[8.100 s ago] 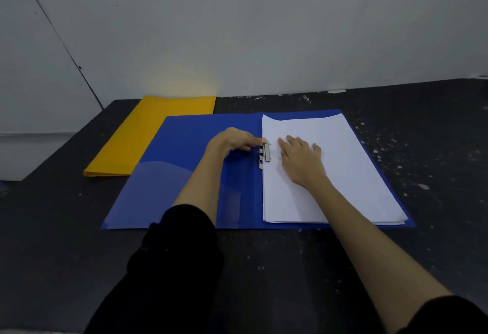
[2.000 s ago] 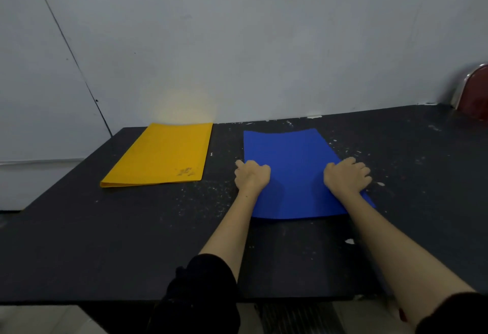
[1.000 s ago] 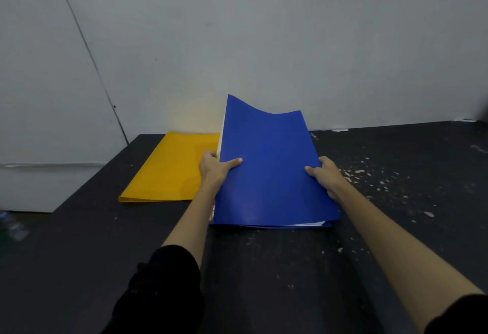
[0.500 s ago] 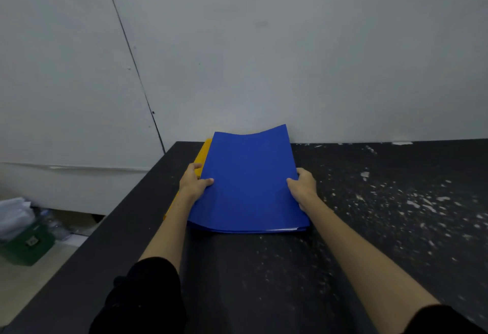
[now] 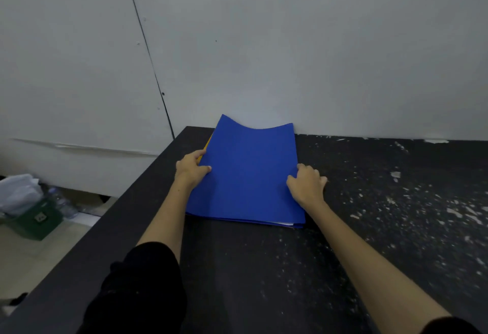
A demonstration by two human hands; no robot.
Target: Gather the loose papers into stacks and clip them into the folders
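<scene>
The closed blue folder [image 5: 248, 175] lies at the tabletop's [image 5: 369, 228] far left corner — over a yellow folder [image 5: 206, 145], its far edge bowed up. The left hand [image 5: 190, 169] grasps its left edge, the right hand [image 5: 307, 183] its right edge — white paper [image 5: 281, 223] peeks out in front.

1. The folder [image 5: 248, 172] on top is plain deep blue.
2. A yellow folder [image 5: 206, 145] edge shows beneath.
3. The table [image 5: 383, 201] is black with white specks.
4. The wall [image 5: 290, 43] is pale grey.
5. The sleeve [image 5: 140, 286] is black.
</scene>
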